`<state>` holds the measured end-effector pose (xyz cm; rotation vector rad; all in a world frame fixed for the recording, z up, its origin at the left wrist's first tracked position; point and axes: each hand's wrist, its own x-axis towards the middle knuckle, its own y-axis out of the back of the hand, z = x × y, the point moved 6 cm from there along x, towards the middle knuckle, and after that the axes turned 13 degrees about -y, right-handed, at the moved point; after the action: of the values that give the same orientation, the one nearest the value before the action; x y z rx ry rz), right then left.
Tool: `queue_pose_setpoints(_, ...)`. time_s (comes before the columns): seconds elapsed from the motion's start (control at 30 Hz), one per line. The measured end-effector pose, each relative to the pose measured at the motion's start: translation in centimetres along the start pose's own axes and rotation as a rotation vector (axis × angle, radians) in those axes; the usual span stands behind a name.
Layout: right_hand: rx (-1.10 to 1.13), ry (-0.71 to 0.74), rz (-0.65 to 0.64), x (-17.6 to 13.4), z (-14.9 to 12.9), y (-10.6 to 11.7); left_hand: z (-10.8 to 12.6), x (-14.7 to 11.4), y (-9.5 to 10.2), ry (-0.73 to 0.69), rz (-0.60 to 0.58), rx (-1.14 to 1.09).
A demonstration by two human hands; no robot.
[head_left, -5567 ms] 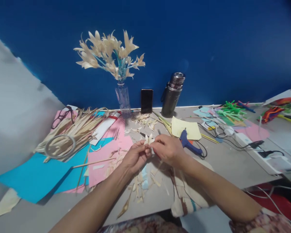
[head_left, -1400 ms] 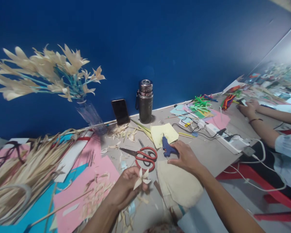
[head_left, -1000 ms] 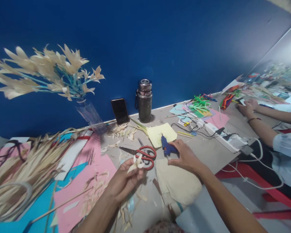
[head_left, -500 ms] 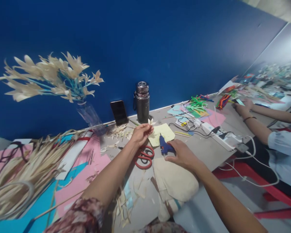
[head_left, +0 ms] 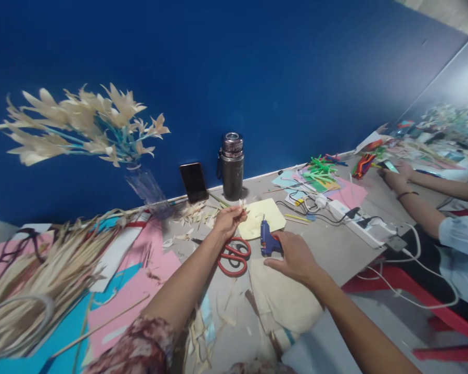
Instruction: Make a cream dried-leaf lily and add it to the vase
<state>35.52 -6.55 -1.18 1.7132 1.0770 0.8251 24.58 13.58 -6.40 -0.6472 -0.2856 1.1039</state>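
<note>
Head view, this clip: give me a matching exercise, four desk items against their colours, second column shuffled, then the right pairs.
Items:
1. glue gun
2. scissors handles
3. flask
4. paper sheet under the left hand

Colours:
A. red
B. pale yellow
C. blue
D. dark metallic grey

Pairs: 1-C, 2-A, 3-D, 4-B

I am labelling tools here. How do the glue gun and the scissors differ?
The glue gun is blue and gripped by the right hand; the scissors have red handles and lie untouched. The glue gun stands nozzle up; the scissors lie flat. Both are on the table.
</note>
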Motion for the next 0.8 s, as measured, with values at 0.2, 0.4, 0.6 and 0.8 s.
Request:
queue_pose_setpoints(0.2, 0.341, -0.124, 0.001, -0.2, 2.8, 0.1, -0.2, 0.1, 0.2, 0.019, 0.005, -0.041)
queue_pose_setpoints(0.4, 1.065, -0.173, -0.084, 1.4, 5.2, 1.9, 0.8, -0.3, 0.3, 0.061, -0.033, -0.160)
queue_pose_setpoints(0.6, 1.192, -0.032, -0.365, 3.3, 1.4, 3.4, 3.9, -1.5, 0.4, 0.043, -0.035, -0.231)
queue_pose_setpoints(0.8, 0.859, -0.044, -0.494, 4.0, -1.0, 1.7, 9.1, -6.6, 2.7, 0.013, -0.009, -0.207)
